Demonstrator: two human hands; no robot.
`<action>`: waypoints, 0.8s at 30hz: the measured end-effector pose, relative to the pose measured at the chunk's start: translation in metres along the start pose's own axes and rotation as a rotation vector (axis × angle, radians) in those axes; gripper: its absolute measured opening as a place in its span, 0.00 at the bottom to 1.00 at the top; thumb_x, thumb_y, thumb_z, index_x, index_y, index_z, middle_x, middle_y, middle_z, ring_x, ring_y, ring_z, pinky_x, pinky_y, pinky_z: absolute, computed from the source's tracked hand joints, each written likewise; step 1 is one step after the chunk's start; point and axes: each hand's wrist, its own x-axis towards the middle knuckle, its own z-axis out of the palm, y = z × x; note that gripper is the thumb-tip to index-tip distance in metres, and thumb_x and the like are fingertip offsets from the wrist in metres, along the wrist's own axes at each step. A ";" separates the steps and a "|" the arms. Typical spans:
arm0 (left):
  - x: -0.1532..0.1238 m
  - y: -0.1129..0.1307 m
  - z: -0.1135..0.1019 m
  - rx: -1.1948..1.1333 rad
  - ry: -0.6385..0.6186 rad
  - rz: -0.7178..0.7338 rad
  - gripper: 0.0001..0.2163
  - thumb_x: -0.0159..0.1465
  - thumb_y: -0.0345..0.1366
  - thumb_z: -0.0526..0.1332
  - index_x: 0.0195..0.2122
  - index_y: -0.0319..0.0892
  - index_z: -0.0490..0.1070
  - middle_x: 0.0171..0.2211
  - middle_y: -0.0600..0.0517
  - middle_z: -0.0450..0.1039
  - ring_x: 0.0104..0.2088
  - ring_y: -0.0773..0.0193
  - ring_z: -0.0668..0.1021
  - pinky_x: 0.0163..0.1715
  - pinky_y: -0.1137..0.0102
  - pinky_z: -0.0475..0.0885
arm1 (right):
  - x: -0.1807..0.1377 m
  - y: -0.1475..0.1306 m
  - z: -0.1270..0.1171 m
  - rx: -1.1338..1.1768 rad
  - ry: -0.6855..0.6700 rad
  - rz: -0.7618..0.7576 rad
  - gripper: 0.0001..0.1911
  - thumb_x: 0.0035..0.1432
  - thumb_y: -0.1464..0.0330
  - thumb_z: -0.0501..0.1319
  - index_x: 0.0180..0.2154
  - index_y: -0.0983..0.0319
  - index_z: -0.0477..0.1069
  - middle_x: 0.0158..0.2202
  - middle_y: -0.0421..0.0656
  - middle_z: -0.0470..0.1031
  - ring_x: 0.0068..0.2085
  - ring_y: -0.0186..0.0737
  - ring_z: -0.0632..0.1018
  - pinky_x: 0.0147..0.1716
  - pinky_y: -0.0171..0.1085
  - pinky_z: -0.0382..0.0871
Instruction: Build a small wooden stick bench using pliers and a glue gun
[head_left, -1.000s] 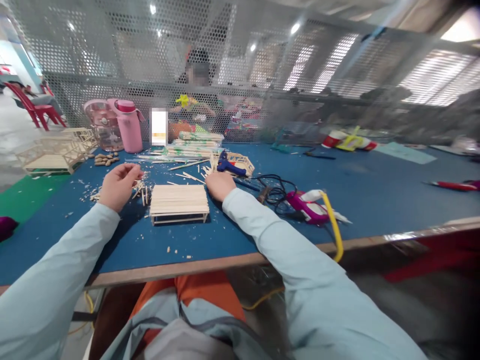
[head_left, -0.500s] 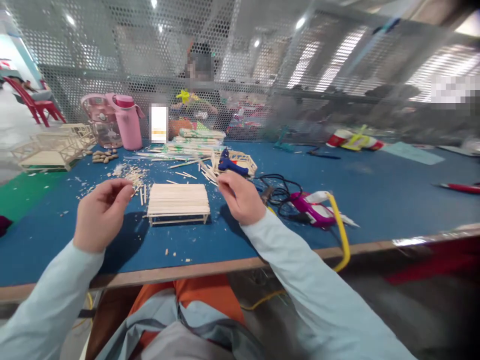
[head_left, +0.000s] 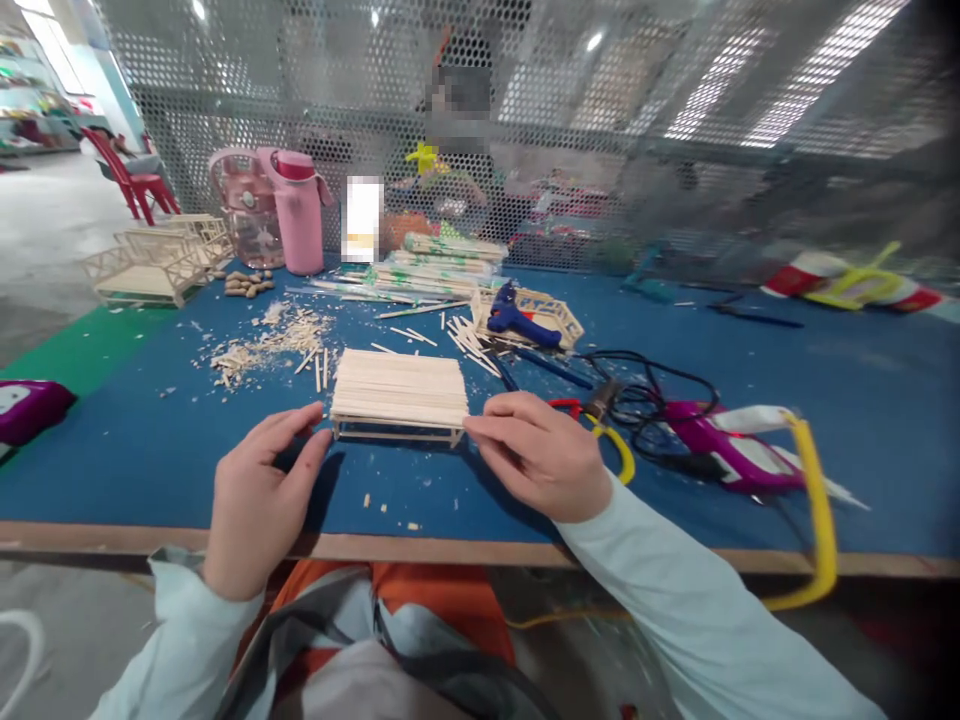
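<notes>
A small bench-like model (head_left: 399, 388) built of pale wooden sticks stands upright on short legs on the blue table. Beside its left end is my left hand (head_left: 266, 490), thumb and forefinger apart with nothing between them. My right hand (head_left: 540, 455) is at the model's right front corner, fingers stretched toward it; the fingertips seem to touch the edge, but no firm grip shows. Left of the model lie loose short sticks (head_left: 321, 370). Behind it to the right, a blue glue gun (head_left: 521, 318) rests on a wooden piece with lettering (head_left: 566, 318).
Wood scraps (head_left: 281, 345) litter the left. Bundled sticks in wrappers (head_left: 442, 268), a pink bottle (head_left: 300, 215) and other stick models (head_left: 150, 270) stand behind. At right are yellow-handled scissors (head_left: 619, 455), black cable (head_left: 637, 370) and a purple-and-white tool (head_left: 720, 445). Another person sits beyond the mesh screen.
Both hands have come down and inward to the two ends of the stick model. The view has turned left, bringing more of a purple object into sight at the left edge.
</notes>
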 end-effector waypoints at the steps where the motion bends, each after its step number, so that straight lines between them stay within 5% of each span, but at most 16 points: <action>1: 0.001 0.000 0.000 0.012 -0.006 -0.012 0.15 0.59 0.45 0.57 0.43 0.45 0.74 0.41 0.51 0.77 0.40 0.58 0.77 0.43 0.66 0.70 | 0.000 0.000 0.000 0.002 -0.009 0.001 0.10 0.55 0.76 0.56 0.37 0.60 0.71 0.31 0.45 0.72 0.32 0.35 0.74 0.29 0.33 0.71; 16: 0.003 0.006 0.003 0.205 0.093 0.122 0.11 0.60 0.44 0.56 0.36 0.49 0.76 0.35 0.56 0.80 0.34 0.58 0.79 0.33 0.68 0.70 | 0.000 0.002 0.002 0.024 -0.054 0.081 0.06 0.55 0.74 0.56 0.31 0.61 0.71 0.29 0.44 0.73 0.32 0.35 0.74 0.30 0.34 0.70; 24: 0.002 0.006 0.003 0.225 0.104 0.082 0.12 0.60 0.45 0.55 0.36 0.49 0.76 0.33 0.55 0.80 0.32 0.59 0.79 0.30 0.69 0.69 | 0.001 0.001 0.002 0.159 -0.103 0.343 0.06 0.54 0.70 0.59 0.25 0.62 0.66 0.24 0.40 0.70 0.26 0.32 0.71 0.27 0.31 0.65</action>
